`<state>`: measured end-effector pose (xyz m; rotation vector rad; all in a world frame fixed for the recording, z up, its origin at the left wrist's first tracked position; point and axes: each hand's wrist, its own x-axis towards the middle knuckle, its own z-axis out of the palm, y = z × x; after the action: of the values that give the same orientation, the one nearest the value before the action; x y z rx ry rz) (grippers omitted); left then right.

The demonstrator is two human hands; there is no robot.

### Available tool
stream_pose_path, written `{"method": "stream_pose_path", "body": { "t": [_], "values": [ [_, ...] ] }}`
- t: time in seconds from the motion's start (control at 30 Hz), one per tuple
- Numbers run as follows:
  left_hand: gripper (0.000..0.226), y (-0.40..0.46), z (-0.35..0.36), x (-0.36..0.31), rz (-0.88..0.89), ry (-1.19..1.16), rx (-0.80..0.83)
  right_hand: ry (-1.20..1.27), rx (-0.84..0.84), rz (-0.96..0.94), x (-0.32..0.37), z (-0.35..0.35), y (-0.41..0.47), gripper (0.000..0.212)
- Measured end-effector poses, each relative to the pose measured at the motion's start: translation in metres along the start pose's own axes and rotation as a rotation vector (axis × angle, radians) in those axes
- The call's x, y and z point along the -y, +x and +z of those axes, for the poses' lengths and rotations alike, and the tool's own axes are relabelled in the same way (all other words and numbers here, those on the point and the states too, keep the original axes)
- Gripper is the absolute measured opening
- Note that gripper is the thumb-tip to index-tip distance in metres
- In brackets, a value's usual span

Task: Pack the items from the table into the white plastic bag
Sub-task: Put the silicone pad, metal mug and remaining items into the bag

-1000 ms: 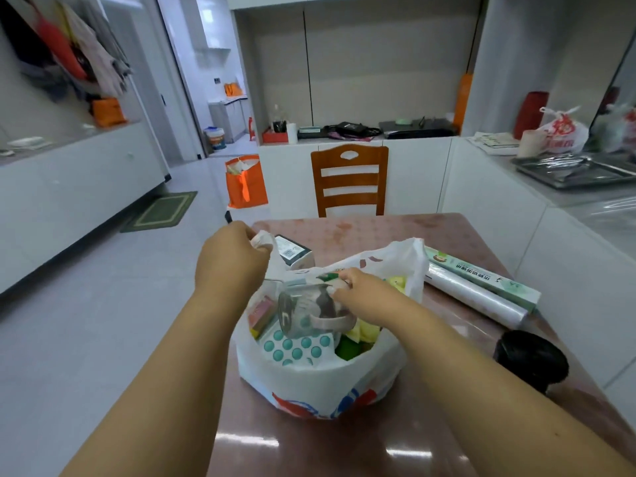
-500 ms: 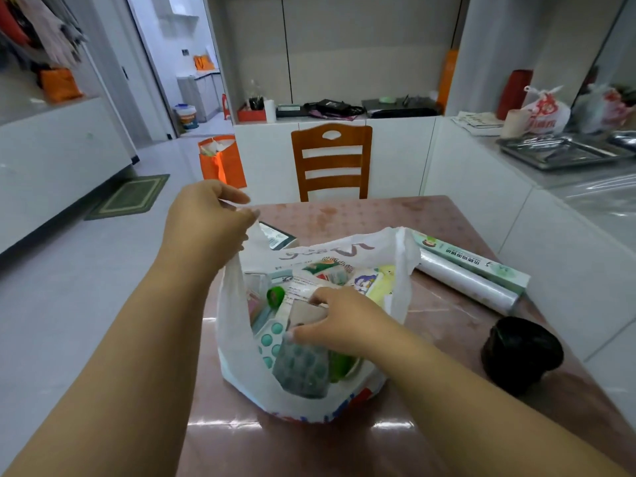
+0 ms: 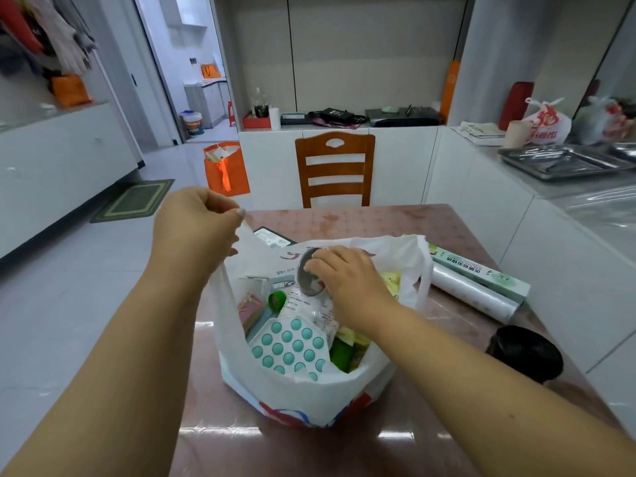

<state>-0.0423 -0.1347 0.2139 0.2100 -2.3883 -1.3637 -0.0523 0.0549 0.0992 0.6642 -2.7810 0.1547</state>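
The white plastic bag (image 3: 296, 395) stands open on the brown table (image 3: 361, 452). My left hand (image 3: 198, 225) pinches the bag's left handle and holds it up. Inside the bag's mouth, my right hand (image 3: 347, 280) grips a round grey metal object (image 3: 308, 278) over a clear jar. In the bag lie a white tray with teal bubbles (image 3: 287, 346), a pink box (image 3: 251, 306), a green cap (image 3: 277, 299) and green and yellow packets. A dark box (image 3: 272, 235) lies on the table behind the bag.
To the right of the bag lie a green-and-white film box (image 3: 481, 275) and a clear film roll (image 3: 471, 297). A black round container (image 3: 526, 354) sits near the table's right edge. A wooden chair (image 3: 335, 166) stands at the far side.
My left hand has lifted the bag's handle higher. My right hand has come up from deep among the items and now holds the grey round object near the bag's back wall.
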Motion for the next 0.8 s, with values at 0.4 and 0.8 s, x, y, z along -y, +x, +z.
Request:
{"method": "stream_pose_path", "body": {
  "t": [0.4,0.8],
  "values": [
    [0.008,0.003,-0.002,-0.007,-0.029,0.007,0.064,-0.077,0.285,-0.014,-0.007,-0.02,0.019,0.076],
    [0.012,0.002,0.008,-0.007,-0.018,0.124,0.087,0.202,0.254,0.221,-0.008,-0.044,-0.008,0.06]
  ]
}}
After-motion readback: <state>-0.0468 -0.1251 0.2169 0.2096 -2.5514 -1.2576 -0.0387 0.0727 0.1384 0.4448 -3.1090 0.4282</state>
